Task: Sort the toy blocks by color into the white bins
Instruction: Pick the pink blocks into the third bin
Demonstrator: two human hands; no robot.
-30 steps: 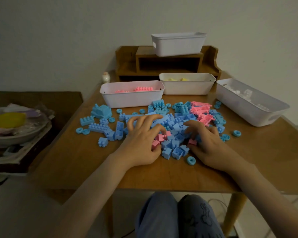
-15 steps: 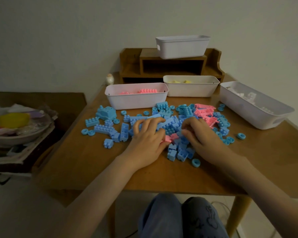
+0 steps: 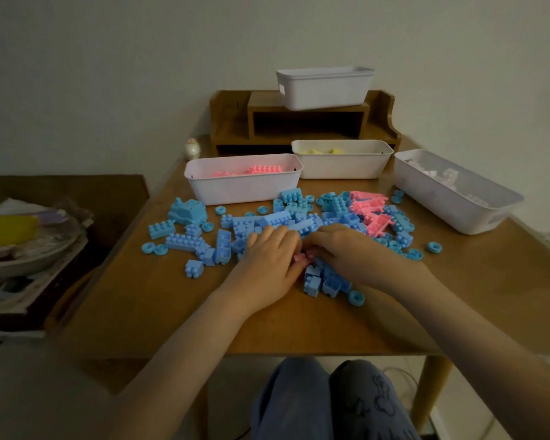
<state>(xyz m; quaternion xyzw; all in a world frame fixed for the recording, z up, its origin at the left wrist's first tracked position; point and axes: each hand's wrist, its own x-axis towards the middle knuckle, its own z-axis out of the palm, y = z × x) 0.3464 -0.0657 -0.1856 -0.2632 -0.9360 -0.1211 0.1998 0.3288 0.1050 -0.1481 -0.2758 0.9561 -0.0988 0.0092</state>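
Blocks (image 3: 299, 219) lie before three bins (image 3: 242, 188); a fourth (image 3: 324, 93), perhaps overhanging, tops the shelf (image 3: 232, 128) behind.

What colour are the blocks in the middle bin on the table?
Pale yellow blocks, best seen in the head view.

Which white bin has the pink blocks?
The leftmost bin on the table, behind the blue pile. Its neighbour holds yellow pieces, the right-hand bin white ones; the shelf bin hides its contents.
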